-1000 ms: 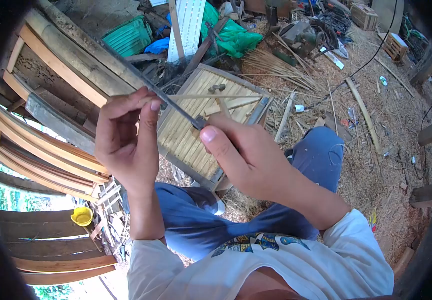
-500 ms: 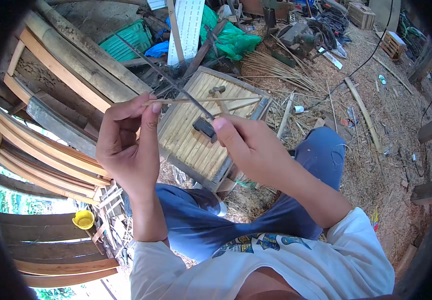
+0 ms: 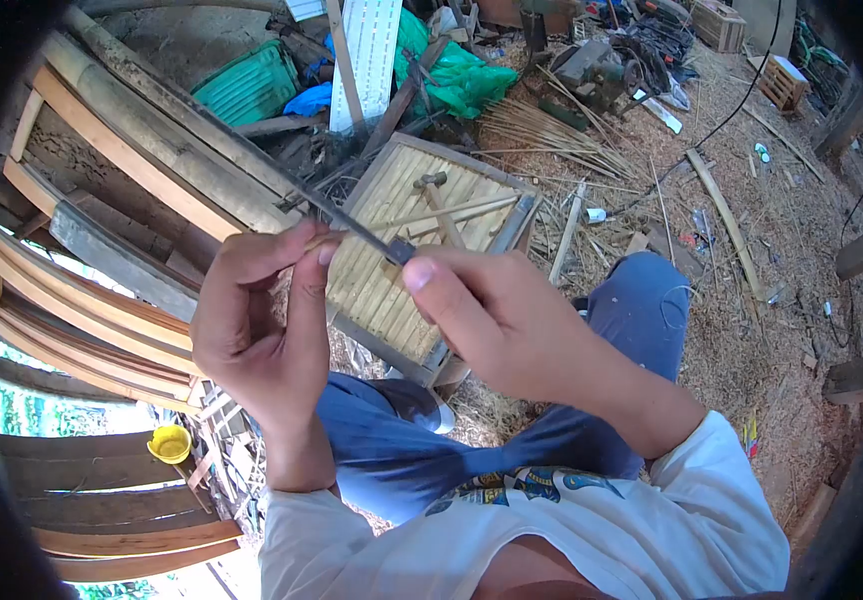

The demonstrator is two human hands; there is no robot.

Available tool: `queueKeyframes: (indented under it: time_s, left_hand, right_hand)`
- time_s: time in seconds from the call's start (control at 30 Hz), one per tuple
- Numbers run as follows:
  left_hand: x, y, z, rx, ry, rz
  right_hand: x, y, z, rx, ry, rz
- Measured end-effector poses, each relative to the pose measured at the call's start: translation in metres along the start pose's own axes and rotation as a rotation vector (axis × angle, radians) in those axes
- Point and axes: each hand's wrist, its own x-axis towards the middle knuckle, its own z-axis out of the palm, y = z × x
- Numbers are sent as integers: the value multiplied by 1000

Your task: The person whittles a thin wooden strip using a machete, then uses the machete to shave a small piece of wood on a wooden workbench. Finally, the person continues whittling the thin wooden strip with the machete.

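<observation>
My left hand (image 3: 267, 300) pinches the near end of a thin bamboo strip (image 3: 412, 217) between thumb and fingertips. The strip points away to the right over a slatted wooden table (image 3: 377, 310). In my right hand (image 3: 502, 310), thumb on top, is a long thin dark metal rod (image 3: 337, 212), which slants up to the left and crosses the strip just beyond my left fingertips. A small dark block (image 3: 401, 251) shows beside my right thumb, partly hidden by the hand. A hammer (image 3: 432, 181) lies on the table behind.
Curved wooden frames (image 3: 102, 320) stand at the left, with a yellow bucket (image 3: 169, 443) below them. Loose bamboo strips (image 3: 557, 138) and a green plastic sheet (image 3: 467, 80) lie beyond the table. Shavings cover the ground (image 3: 712, 340), and a dark cable (image 3: 727, 128) runs across the right.
My right hand has moved slightly left and down with the rod. My left fingertips have lowered, so the bamboo strip now tilts, with its near end lower.
</observation>
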Motion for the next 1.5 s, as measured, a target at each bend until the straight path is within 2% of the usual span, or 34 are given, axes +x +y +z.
queueKeyframes:
  time_s: [0.23,0.33,0.43,0.53,0.73,0.83,0.93,1.07,1.17,1.27,1.37,1.4,1.5]
  left_hand:
    - [-3,-4,-11,49,-27,-13]
    - [-7,-3,-14,41,-12,-85]
    - [-10,0,-14,38,-17,-48]
    - [-15,4,-13,55,-60,-6]
    - [-17,3,-16,92,-33,-49]
    - [-17,5,-13,22,-58,-29]
    - [-15,6,-11,80,-38,-85]
    - [-20,4,-11,52,11,-111]
    - [-21,6,-7,24,2,-67]
    - [-19,6,-1,18,8,-34]
    - [-17,4,-3,54,30,-86]
    - [-15,3,-2,31,33,-75]
    - [-17,-3,0,-16,41,-42]
  right_hand:
    - [-1,6,1,-156,47,14]
    - [0,16,3,-184,75,19]
    - [-5,11,2,-171,53,16]
    - [-15,10,7,-182,50,-92]
    - [-7,21,2,-255,106,-20]
    - [-17,14,5,-248,85,-121]
    - [-5,32,6,-211,110,13]
    - [-7,27,3,-274,80,4]
    - [-15,22,9,-248,120,-183]
    - [-10,26,6,-297,140,-87]
    - [3,30,-5,-245,64,113]
    - [1,27,-6,-257,88,101]
    - [-9,30,6,-252,127,-129]
